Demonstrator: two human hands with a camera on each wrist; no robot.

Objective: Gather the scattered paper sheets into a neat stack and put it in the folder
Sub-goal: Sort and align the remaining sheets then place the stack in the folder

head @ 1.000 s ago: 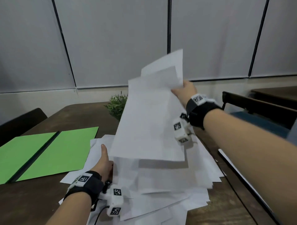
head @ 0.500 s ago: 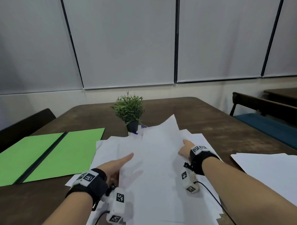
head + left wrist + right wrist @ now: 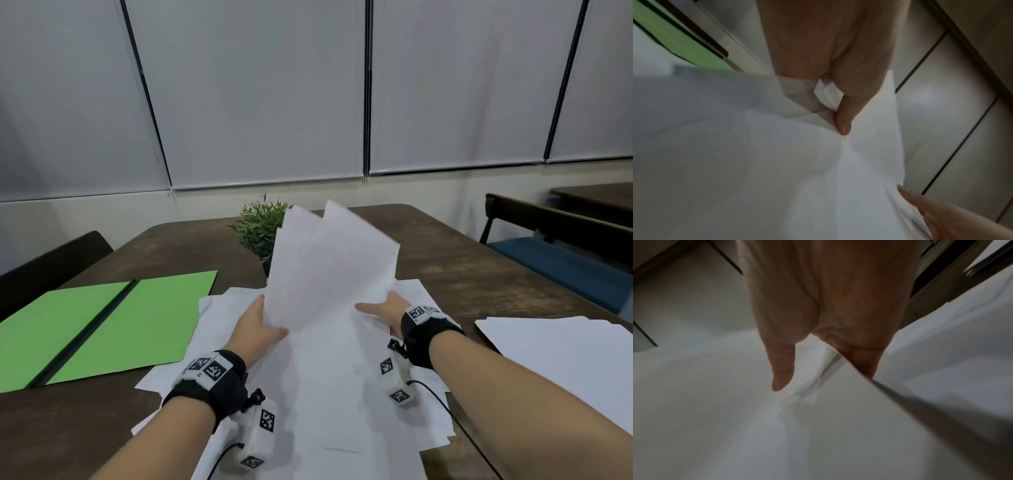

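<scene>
Both hands hold up a few white paper sheets [image 3: 329,274] between them, tilted so the far ends stick up in the air. The left hand [image 3: 255,330] pinches the left edge, with the thumb on top and the fingers hidden under the paper. The right hand [image 3: 385,310] pinches the right edge the same way, thumb on top and fingers tucked behind. In the left wrist view the thumb presses down and the paper wrinkles a little there. The sheets are plain and white, and I can see two corners at the top, so there are at least two; I cannot count more. Under both hands lies a big messy pile of paper [image 3: 342,394] on the brown desk [image 3: 479,274]. One green folder [image 3: 113,329] lies open and flat to the left of the left hand. More white sheets [image 3: 565,349] lie to the right of the right hand. One small green plant [image 3: 262,228] stands behind the held sheets.
</scene>
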